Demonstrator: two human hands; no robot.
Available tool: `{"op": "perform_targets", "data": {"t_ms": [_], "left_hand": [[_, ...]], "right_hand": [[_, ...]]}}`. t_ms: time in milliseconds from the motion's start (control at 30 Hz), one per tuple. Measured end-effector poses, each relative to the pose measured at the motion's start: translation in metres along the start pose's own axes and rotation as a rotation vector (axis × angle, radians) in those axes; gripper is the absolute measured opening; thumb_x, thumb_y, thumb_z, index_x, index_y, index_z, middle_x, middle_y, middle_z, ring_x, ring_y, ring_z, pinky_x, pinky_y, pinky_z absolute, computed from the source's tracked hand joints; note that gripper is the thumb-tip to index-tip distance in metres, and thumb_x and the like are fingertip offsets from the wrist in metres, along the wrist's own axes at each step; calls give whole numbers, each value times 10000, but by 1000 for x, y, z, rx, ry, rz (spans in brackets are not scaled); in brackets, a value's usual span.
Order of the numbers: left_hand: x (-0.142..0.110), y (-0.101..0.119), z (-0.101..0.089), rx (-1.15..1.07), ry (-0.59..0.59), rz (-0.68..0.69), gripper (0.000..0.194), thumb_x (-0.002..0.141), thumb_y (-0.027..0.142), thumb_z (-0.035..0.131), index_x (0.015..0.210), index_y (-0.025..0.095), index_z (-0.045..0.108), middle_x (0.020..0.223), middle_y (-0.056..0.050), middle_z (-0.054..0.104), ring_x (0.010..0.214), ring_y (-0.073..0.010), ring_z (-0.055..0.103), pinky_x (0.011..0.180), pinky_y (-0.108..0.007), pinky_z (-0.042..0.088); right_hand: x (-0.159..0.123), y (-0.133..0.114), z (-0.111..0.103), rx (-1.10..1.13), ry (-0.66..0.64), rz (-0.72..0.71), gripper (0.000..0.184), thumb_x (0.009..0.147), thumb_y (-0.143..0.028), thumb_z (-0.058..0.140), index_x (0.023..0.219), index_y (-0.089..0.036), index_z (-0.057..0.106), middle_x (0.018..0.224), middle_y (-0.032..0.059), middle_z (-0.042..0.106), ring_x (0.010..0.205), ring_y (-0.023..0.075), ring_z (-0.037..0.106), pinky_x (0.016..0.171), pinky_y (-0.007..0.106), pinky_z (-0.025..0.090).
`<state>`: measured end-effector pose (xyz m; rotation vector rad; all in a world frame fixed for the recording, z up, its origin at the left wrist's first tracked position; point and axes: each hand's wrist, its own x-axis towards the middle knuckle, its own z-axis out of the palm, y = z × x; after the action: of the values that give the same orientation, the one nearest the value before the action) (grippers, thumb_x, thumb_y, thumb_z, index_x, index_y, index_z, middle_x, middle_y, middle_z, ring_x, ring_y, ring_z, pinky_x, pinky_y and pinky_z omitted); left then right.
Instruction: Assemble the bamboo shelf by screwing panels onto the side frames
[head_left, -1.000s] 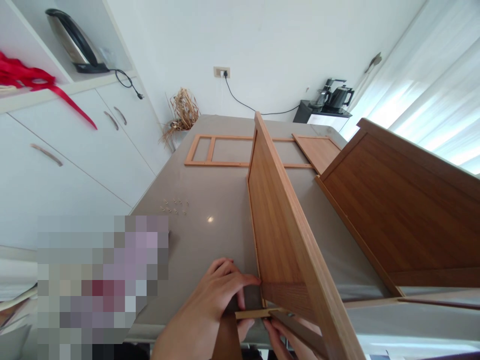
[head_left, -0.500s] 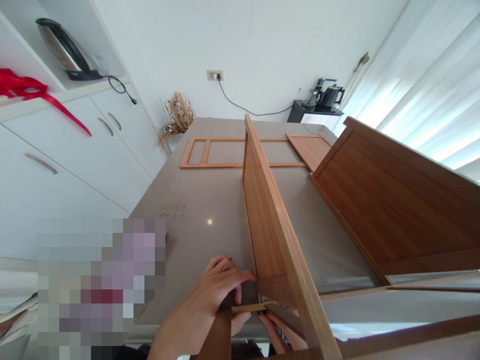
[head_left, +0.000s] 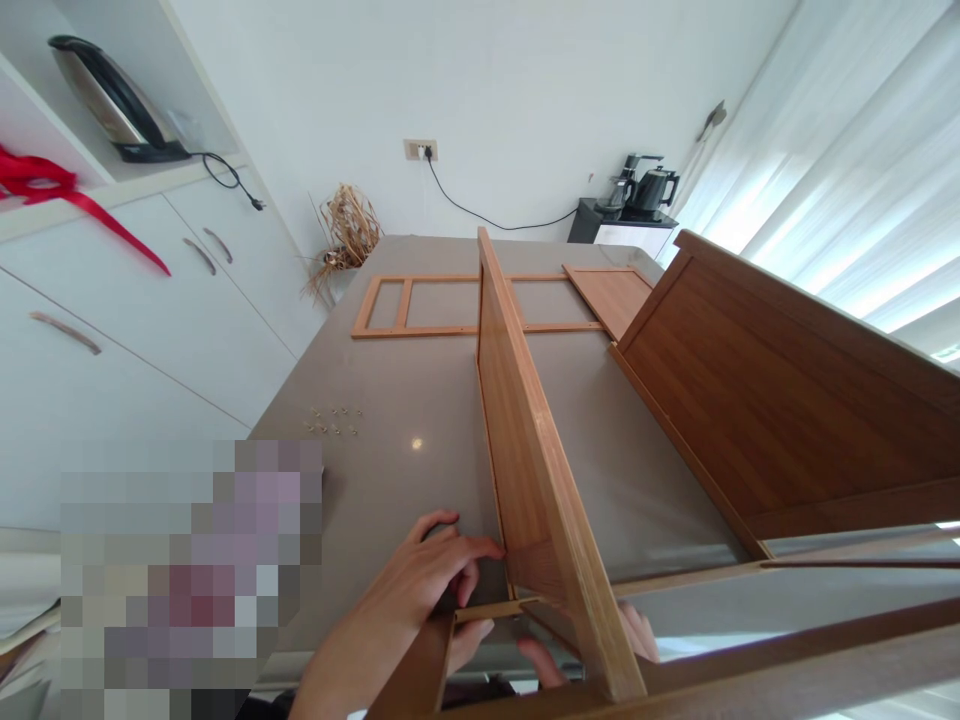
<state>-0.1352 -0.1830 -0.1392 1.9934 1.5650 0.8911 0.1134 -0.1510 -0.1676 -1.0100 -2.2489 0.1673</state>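
Observation:
An upright wooden panel (head_left: 514, 430) with a thick edge runs away from me over the table. At its near end a narrow wooden rail (head_left: 491, 609) meets it in a corner. My left hand (head_left: 439, 570) is closed around this rail, one finger stretched to the panel's lower edge and a fingertip below the rail. Partly hidden by the panel, my right hand (head_left: 637, 632) shows fingers on the far right side and a thumb on the left, closed about the panel's near end. Several small metal screws or pins (head_left: 334, 422) lie on the table to the left.
A second wooden panel (head_left: 795, 400) leans at the right, joined to the near rails. Flat on the grey table (head_left: 405, 390) lie a wooden frame (head_left: 435, 331) and a smaller panel (head_left: 615, 295). A blurred-out object (head_left: 225, 560) is at the left edge; white cabinets (head_left: 150, 300) stand beyond.
My right hand has moved from the rail's corner to the right, its fingers now showing beyond the panel. My left hand keeps its grip. The view has shifted slightly.

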Motion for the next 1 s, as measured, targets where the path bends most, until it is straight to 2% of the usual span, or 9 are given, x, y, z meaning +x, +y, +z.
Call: {"op": "perform_targets", "data": {"t_ms": [133,400,600,800,1000], "left_hand": [[1,-4,-2,-1,-31,32,501,672,202,666,1156,274,558,694,90,626,713,-154,609,1084,-383,359],[4,-5,-1,14,-84,5,533,654,192,656,1179,255,589,684,96,648,696,-140,639,1111,-345,386],[4,-5,4,-28,-71,-38,505,640,207,662,1140,265,620,705,88,650,704,-153,654,1134,-374,373],[3,-3,0,-93,-57,-34,493,655,200,674,1137,280,608,711,88,632,666,-146,626,1138,-382,362],[5,-2,-3,-81,-54,5,536,660,202,677,1184,273,589,682,98,612,668,-140,614,1119,-354,383]], "right_hand": [[3,7,5,-6,-28,-29,199,926,-307,656,1102,-319,749,789,34,696,734,234,695,668,349,557],[11,13,16,25,-78,-127,224,927,-249,657,1135,-280,733,772,19,659,721,196,647,678,340,546],[11,22,13,27,-94,-143,267,920,-284,632,1155,-335,748,795,47,647,733,228,643,655,350,547],[7,24,11,40,-95,-133,287,900,-303,665,1173,-335,746,829,54,663,758,242,669,680,365,575],[0,26,-3,50,-66,-86,380,888,-155,620,1190,-358,732,872,35,711,789,230,718,754,343,625]]}}
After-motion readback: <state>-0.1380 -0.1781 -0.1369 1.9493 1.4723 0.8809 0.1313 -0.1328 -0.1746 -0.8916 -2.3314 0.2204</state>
